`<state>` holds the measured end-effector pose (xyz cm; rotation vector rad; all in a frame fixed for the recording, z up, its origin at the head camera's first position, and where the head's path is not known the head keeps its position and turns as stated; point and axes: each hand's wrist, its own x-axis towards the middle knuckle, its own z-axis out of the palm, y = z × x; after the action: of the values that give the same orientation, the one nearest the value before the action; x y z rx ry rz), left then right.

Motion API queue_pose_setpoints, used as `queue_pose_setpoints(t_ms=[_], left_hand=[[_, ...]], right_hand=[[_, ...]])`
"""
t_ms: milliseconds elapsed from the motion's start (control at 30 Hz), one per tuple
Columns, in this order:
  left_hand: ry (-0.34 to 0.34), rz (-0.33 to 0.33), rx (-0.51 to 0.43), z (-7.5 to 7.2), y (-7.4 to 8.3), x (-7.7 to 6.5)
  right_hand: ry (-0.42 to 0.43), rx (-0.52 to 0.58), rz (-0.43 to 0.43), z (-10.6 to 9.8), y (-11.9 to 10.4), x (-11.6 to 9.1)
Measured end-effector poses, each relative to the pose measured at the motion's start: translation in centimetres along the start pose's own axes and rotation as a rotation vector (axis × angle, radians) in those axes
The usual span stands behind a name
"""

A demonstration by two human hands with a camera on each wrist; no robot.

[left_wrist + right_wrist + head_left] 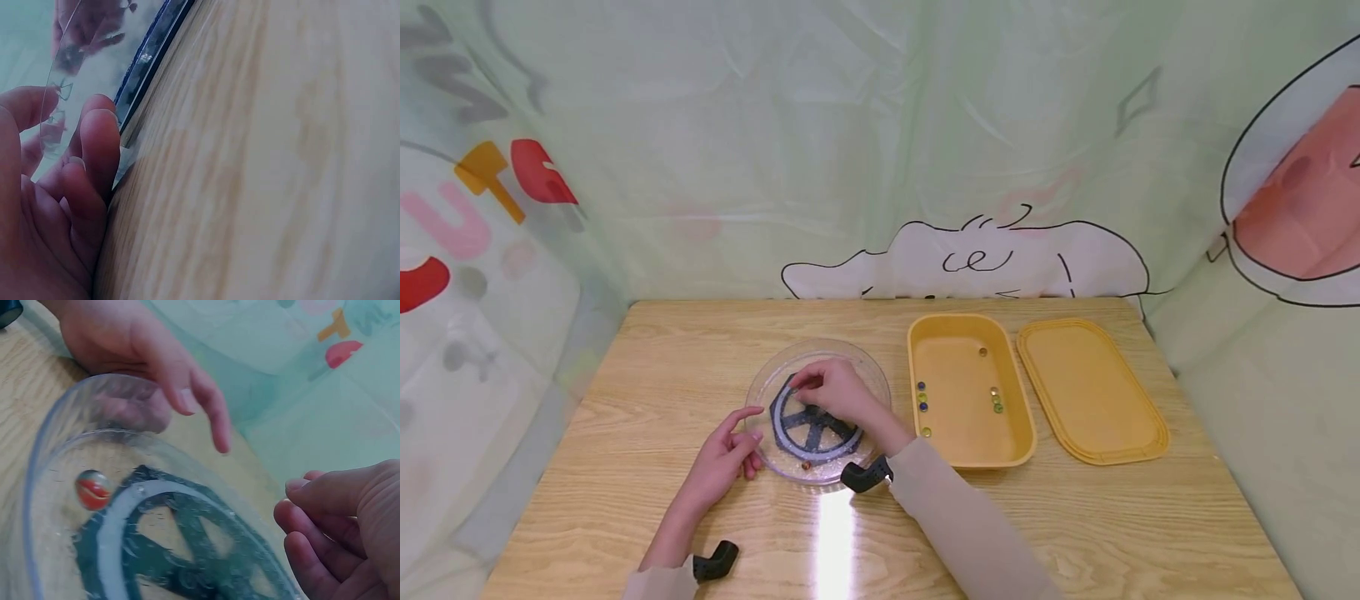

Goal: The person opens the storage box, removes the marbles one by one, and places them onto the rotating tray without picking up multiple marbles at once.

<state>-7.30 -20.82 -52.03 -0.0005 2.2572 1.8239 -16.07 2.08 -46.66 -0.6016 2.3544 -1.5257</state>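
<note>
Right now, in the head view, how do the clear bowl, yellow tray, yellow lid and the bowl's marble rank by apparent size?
Clear bowl and yellow tray: too alike to rank
Yellow lid
Bowl's marble

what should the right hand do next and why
Probably lower the right hand a little toward the clear dish: it hovers above, the left hand is at the dish's edge, and one marble lies inside. I can't see whether the right hand holds anything.

A pink "U" (454, 220) and an orange "T" (490, 180) stand on the left-side curtain (542, 287).
</note>
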Motion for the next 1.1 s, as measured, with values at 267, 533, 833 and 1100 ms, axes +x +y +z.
queue_pose_setpoints(t_ms=[267,533,833,1100], left_hand=[[-0.006,0.004,0.018,0.0,0.0,-0.1],[-0.003,0.006,0.006,0.0,0.3,-0.2],[-0.007,0.005,0.0,0.1,0.2,-0.2],[0.0,-0.005,0.008,0.1,0.2,-0.1]], right_hand=[[-0.024,-0.061,0.016,1.0,1.1,-0.2],[-0.002,-0.054,0.046,1.4,2.0,-0.1],[-0.011,-0.022,0.05,1.4,2.1,-0.2],[-0.019,-0.006,0.051,1.3,1.9,-0.3]])
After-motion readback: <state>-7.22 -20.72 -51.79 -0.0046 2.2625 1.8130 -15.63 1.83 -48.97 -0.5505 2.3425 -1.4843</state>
